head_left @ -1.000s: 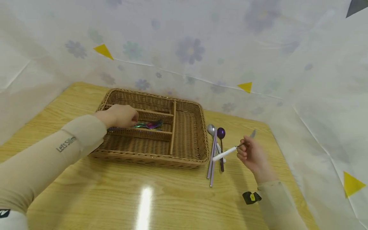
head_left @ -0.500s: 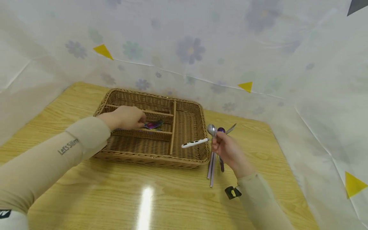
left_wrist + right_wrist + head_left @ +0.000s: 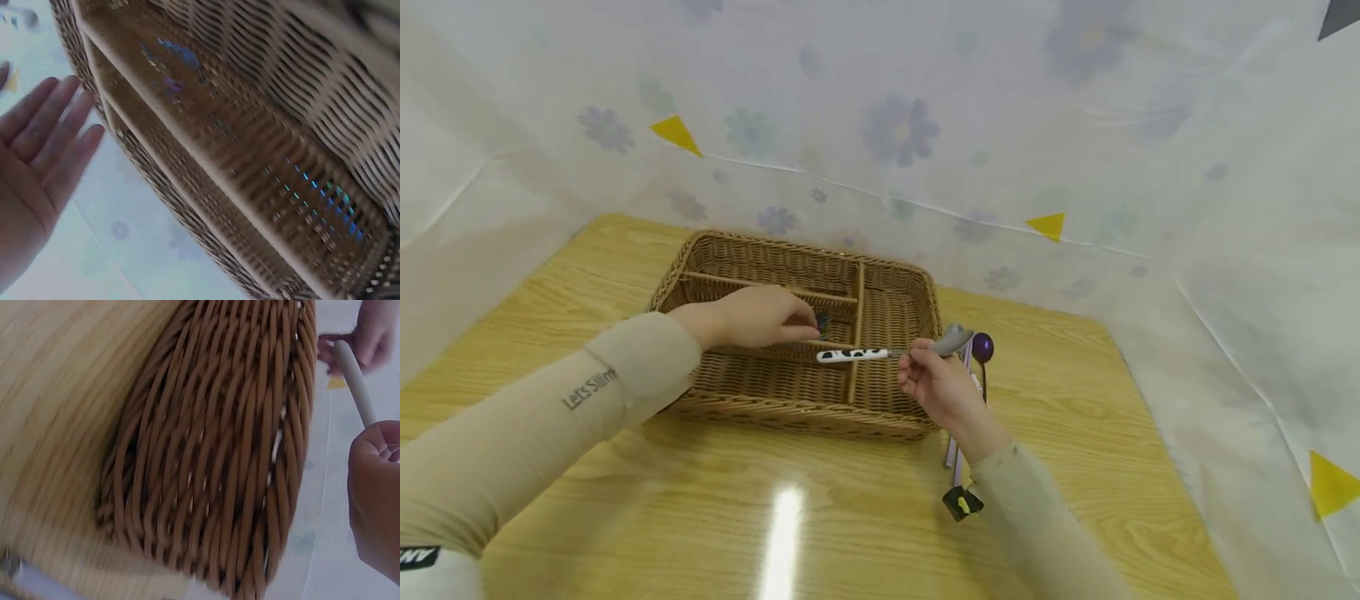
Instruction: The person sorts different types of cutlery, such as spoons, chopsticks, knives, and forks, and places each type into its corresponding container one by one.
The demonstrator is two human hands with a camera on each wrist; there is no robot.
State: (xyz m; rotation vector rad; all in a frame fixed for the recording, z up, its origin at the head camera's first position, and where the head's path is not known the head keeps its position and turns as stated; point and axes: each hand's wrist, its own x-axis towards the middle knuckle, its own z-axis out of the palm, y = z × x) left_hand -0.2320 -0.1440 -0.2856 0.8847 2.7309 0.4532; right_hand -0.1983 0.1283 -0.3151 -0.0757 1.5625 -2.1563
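My right hand [image 3: 946, 392] pinches a table knife with a black-and-white patterned handle [image 3: 852, 356] and a grey blade [image 3: 953, 341], held level above the basket's right part. In the right wrist view the pale handle [image 3: 355, 384] sticks out of that hand [image 3: 375, 494] toward the left one. My left hand [image 3: 762, 317] hovers over the middle-left compartment of the wicker basket [image 3: 797, 417], close to the handle's end. Its fingers are extended in the left wrist view, the hand [image 3: 44, 150] holding nothing. Iridescent cutlery [image 3: 181, 53] lies in the compartment, partly hidden by the left hand in the head view.
Right of the basket lie a purple spoon [image 3: 982, 347], lilac chopsticks [image 3: 952, 451] and a silver spoon mostly hidden behind the knife. The basket has several compartments, with a divider [image 3: 858, 296]. A floral curtain [image 3: 880, 125] stands behind the wooden table [image 3: 700, 517].
My right hand has carried the knife left, from beyond the spoons to over the basket. My left hand has shifted right along the compartment.
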